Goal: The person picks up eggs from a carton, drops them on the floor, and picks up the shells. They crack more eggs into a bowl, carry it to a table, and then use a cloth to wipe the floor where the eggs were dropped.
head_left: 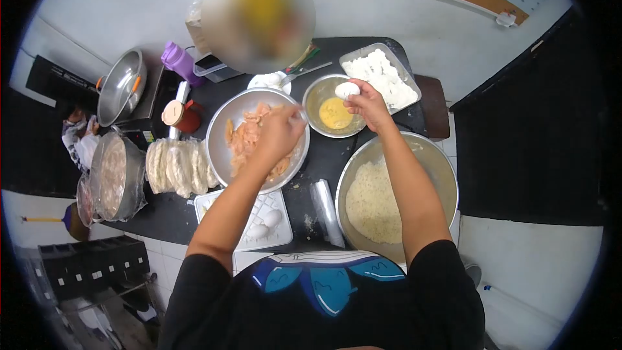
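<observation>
My right hand (369, 105) is closed around a white egg (347, 90), held over the rim of a small metal bowl (313, 118). Yellow beaten egg (335, 114) lies in that bowl. My left hand (283, 131) hovers above the large metal bowl (220, 163) of raw chicken strips (249, 135); its fingers are smeared by motion. A wide metal bowl (451, 185) of pale breading crumbs (372, 202) sits below my right forearm. White eggs (257, 231) rest in a white egg tray (275, 244) beside my left forearm.
A tray of white flour (382, 81) stands at the back right. Plastic-wrapped packs (178, 167), a red pitcher (188, 118), a purple bottle (179, 61) and a steel pan (122, 91) are at left. A plastic wrap roll (327, 212) lies between the egg tray and the crumb bowl.
</observation>
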A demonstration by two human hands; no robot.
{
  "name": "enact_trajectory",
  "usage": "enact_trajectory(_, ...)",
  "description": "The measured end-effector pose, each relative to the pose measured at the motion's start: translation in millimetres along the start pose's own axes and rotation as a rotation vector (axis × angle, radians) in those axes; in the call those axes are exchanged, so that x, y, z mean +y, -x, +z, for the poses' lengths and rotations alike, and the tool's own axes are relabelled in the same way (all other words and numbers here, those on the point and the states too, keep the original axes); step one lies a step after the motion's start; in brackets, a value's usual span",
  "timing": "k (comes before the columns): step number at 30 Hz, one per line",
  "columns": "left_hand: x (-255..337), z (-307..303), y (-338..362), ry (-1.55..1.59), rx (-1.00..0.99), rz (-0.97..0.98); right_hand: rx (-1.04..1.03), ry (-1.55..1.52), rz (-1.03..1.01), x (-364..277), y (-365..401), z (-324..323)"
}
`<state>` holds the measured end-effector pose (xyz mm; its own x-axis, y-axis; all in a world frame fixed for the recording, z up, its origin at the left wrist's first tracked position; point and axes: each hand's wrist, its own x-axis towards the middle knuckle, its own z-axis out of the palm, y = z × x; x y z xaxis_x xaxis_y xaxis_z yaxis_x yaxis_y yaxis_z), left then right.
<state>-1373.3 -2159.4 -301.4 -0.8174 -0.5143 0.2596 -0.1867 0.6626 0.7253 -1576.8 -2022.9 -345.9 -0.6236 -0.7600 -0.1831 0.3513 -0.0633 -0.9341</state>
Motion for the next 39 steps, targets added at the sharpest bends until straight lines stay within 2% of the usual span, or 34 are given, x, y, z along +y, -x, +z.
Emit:
enact_trajectory(4, -6, 53, -56, 0.034, 0.012, 0.003, 0.037, 0.063, -0.066, 5, -4, -6)
enact_trajectory(7, 1, 75, -66, 0.143, -0.014, -0.035, 0.042, 0.036, -0.062, 9, -9, -8)
enact_trajectory(10, 3, 85, -70, 0.170, -0.031, -0.076, 0.087, 0.152, -0.058, 10, -12, -3)
enact_trajectory(30, -19, 93, -91, 0.198, 0.054, -0.279, 0.231, 0.113, -0.111, 26, -34, 26)
enact_trajectory(33, -25, 93, -96, 0.214, 0.024, -0.303, 0.230, 0.184, -0.132, 27, -37, 24)
enact_trajectory(37, -43, 94, -105, 0.383, -0.056, -0.293, 0.210, 0.325, -0.208, 26, -40, 14)
enact_trajectory(39, -47, 94, -107, 0.402, -0.079, -0.241, 0.165, 0.251, -0.220, 25, -40, 10)
